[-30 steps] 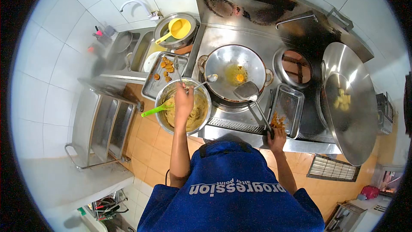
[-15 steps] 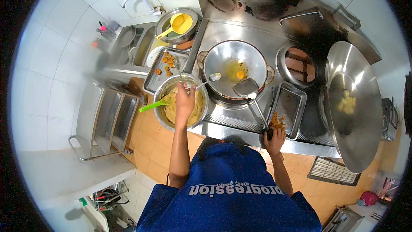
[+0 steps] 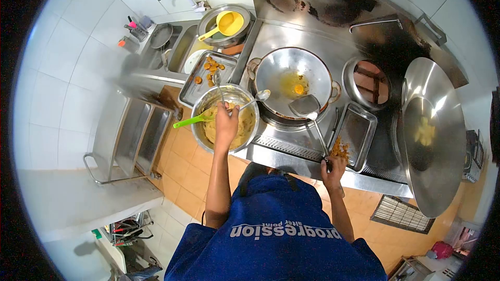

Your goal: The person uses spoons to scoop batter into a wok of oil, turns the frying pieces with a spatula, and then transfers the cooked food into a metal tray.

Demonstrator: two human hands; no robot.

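Observation:
My left hand (image 3: 227,127) is closed over a steel mixing bowl (image 3: 195,135) of yellow batter. It holds two metal spoons: one spoon (image 3: 217,79) points toward the tray of fried pieces, while the other spoon (image 3: 263,95) reaches to the wok's left rim. A green-handled utensil (image 3: 188,122) rests in the bowl. My right hand (image 3: 334,169) is wrapped round the black handle of a wok turner (image 3: 304,106), whose blade sits at the front rim of the wok (image 3: 271,73). Inside the wok, one orange piece (image 3: 299,89) lies in yellow oil.
A steel tray (image 3: 183,96) with fried pieces (image 3: 210,66) stands behind the bowl. Right of the wok are an uncovered burner (image 3: 348,80), a tray (image 3: 371,127) with brown crumbs, and a large tilted wok (image 3: 442,161). A yellow ladle (image 3: 229,23) lies over a pot near the sink.
The whole view has shifted slightly to the right. Both hands keep their holds, and the spoons and turner stay in nearly the same places over the bowl and wok.

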